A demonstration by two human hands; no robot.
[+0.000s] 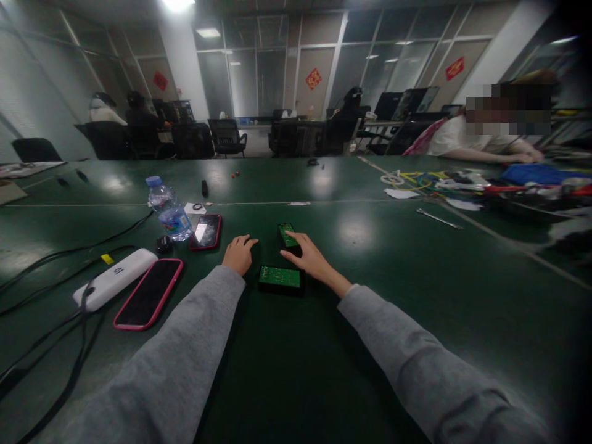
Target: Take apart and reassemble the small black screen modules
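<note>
Right hand (311,259), fingers spread, rests on far circuit board (287,235); left hand (238,254) loosely curled, empty, at 9 o'clock. Near circuit board (280,277) at 6 o'clock. Boards likely light, stiff, fragile: grip edges.

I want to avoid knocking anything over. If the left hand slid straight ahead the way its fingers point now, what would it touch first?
Probably nothing nearby. The left hand points up and slightly right, over bare green table, passing between the red-cased phone and the farther circuit board. Depth is hard to judge.
</note>
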